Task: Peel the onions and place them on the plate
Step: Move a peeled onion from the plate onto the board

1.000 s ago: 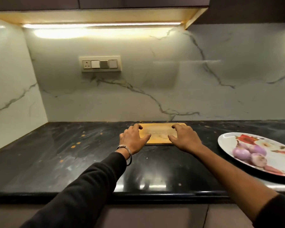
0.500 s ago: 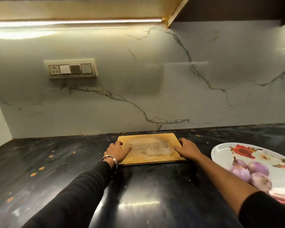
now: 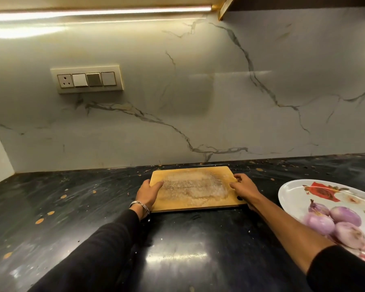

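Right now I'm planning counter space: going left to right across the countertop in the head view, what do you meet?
left hand → wooden cutting board → right hand → floral plate holding the onions

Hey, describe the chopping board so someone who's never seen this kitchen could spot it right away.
Start at the black countertop under the marble wall. Near its back edge lies the chopping board, flat, with the left hand and right hand gripping its short sides. It is the only wooden thing there, pale and scuffed in the middle, unlike the flowered plate.
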{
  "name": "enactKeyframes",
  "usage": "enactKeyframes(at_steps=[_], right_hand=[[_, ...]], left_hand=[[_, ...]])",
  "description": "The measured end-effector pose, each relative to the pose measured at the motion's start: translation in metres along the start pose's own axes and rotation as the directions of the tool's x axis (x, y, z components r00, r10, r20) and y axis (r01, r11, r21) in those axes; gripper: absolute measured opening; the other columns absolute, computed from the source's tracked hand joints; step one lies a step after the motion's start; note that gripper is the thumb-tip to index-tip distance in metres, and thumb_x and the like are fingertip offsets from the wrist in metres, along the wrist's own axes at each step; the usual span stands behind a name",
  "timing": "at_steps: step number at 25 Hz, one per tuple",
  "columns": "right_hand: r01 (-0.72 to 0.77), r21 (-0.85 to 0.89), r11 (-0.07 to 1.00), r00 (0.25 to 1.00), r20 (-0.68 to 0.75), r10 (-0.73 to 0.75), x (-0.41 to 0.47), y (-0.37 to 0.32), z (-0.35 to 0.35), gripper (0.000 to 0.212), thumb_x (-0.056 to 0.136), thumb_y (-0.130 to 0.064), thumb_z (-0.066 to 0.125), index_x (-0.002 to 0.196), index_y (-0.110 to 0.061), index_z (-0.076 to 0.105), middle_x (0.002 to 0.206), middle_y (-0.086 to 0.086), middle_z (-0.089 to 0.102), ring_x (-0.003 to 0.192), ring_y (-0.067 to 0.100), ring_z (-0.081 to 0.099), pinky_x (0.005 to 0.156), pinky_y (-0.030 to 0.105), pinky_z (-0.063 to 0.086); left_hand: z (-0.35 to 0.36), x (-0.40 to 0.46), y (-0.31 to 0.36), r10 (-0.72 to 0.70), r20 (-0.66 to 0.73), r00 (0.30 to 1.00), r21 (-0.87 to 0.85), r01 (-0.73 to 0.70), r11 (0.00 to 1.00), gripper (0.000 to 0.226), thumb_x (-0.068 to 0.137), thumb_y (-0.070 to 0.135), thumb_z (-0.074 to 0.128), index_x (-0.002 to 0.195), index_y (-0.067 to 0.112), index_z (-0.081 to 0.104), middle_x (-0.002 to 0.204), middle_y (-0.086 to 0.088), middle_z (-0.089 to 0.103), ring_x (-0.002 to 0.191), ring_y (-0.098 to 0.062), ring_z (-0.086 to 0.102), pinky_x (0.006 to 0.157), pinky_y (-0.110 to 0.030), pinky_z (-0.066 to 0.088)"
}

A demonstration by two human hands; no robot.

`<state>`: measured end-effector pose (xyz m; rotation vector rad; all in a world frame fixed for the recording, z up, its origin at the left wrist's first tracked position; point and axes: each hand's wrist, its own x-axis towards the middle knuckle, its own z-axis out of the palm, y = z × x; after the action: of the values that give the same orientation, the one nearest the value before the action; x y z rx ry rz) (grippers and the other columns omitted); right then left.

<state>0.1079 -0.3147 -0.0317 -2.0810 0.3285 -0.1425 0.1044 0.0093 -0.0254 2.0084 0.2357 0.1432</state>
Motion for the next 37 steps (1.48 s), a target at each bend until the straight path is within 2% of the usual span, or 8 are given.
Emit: enactKeyframes(at_steps=[4, 9, 15, 20, 25, 29, 32, 37], right_hand=[[0.019, 0.044, 0.999, 1.000, -0.006, -0.019, -0.026, 0.002, -0.009, 0.049, 0.094, -0.018, 0.060, 0.141, -0.019, 0.046, 0.144, 0.009, 0.048, 0.108, 0.022, 0.057, 0.059, 0.030, 0.048], [0.012, 0.063, 0.998, 1.000, 0.008, -0.012, -0.076, 0.012, -0.018, 0.047, 0.095, -0.022, 0.062, 0.139, -0.022, 0.047, 0.133, 0.005, 0.053, 0.093, 0.012, 0.056, 0.058, 0.028, 0.048], [0.008, 0.085, 0.996, 1.000, 0.020, -0.010, -0.141, 0.030, -0.026, 0.046, 0.093, -0.021, 0.064, 0.137, -0.024, 0.049, 0.122, 0.000, 0.054, 0.095, 0.011, 0.057, 0.059, 0.029, 0.050], [0.027, 0.023, 0.999, 0.999, 0.028, -0.028, -0.172, 0.038, -0.032, 0.049, 0.092, -0.018, 0.063, 0.138, -0.021, 0.045, 0.130, 0.003, 0.054, 0.101, 0.017, 0.058, 0.060, 0.030, 0.048], [0.028, -0.090, 0.996, 1.000, 0.004, -0.027, -0.183, 0.031, -0.027, 0.057, 0.090, -0.019, 0.060, 0.144, -0.018, 0.040, 0.138, 0.009, 0.053, 0.111, 0.024, 0.056, 0.082, 0.036, 0.050], [0.053, -0.241, 0.969, 0.998, 0.047, -0.043, -0.191, 0.026, -0.029, 0.059, 0.090, -0.026, 0.057, 0.146, -0.019, 0.039, 0.141, 0.011, 0.053, 0.120, 0.028, 0.057, 0.089, 0.034, 0.044], [0.126, -0.239, 0.963, 0.992, 0.009, -0.127, -0.199, 0.019, -0.043, 0.053, 0.092, -0.027, 0.059, 0.142, -0.016, 0.044, 0.135, 0.009, 0.057, 0.100, 0.022, 0.064, 0.074, 0.028, 0.054], [0.251, -0.361, 0.898, 0.953, -0.069, -0.295, -0.201, 0.020, -0.104, 0.043, 0.094, -0.027, 0.065, 0.134, -0.016, 0.056, 0.133, 0.007, 0.063, 0.118, 0.022, 0.060, 0.096, 0.032, 0.048]], left_hand=[[-0.010, -0.026, 0.000, 0.006, -0.053, 0.999, -0.087, -0.011, 0.996, 0.070, 0.094, 0.039, 0.061, 0.149, 0.004, 0.035, 0.152, -0.013, 0.041, 0.138, -0.031, 0.040, 0.110, -0.039, 0.033], [-0.031, -0.080, -0.013, 0.028, -0.007, 1.000, -0.077, -0.029, 0.997, 0.072, 0.095, 0.041, 0.060, 0.150, 0.005, 0.032, 0.153, -0.013, 0.039, 0.139, -0.030, 0.039, 0.110, -0.040, 0.033], [-0.052, -0.143, -0.020, 0.046, -0.001, 0.999, -0.081, -0.046, 0.996, 0.074, 0.094, 0.039, 0.061, 0.151, 0.005, 0.029, 0.151, -0.015, 0.041, 0.136, -0.032, 0.042, 0.108, -0.041, 0.035], [-0.059, -0.179, -0.026, 0.073, 0.050, 0.996, -0.048, -0.070, 0.996, 0.074, 0.095, 0.039, 0.060, 0.152, 0.006, 0.027, 0.152, -0.014, 0.040, 0.136, -0.031, 0.041, 0.105, -0.038, 0.036], [-0.060, -0.189, -0.033, 0.086, 0.065, 0.994, 0.062, -0.090, 0.994, 0.057, 0.095, 0.034, 0.061, 0.139, 0.004, 0.042, 0.140, -0.014, 0.052, 0.125, -0.033, 0.050, 0.097, -0.033, 0.040], [-0.058, -0.188, -0.030, 0.080, 0.090, 0.993, 0.226, -0.099, 0.969, 0.058, 0.095, 0.042, 0.059, 0.138, 0.006, 0.043, 0.140, -0.015, 0.053, 0.129, -0.035, 0.047, 0.109, -0.047, 0.035], [-0.051, -0.189, -0.018, 0.192, 0.055, 0.980, 0.349, -0.199, 0.916, 0.067, 0.096, 0.046, 0.056, 0.147, 0.007, 0.037, 0.151, -0.014, 0.042, 0.143, -0.035, 0.032, 0.120, -0.051, 0.016], [0.014, -0.206, 0.044, 0.436, 0.214, 0.874, 0.189, -0.475, 0.859, 0.050, 0.092, 0.039, 0.064, 0.134, 0.014, 0.053, 0.133, -0.004, 0.060, 0.121, -0.019, 0.056, 0.101, -0.030, 0.044]])
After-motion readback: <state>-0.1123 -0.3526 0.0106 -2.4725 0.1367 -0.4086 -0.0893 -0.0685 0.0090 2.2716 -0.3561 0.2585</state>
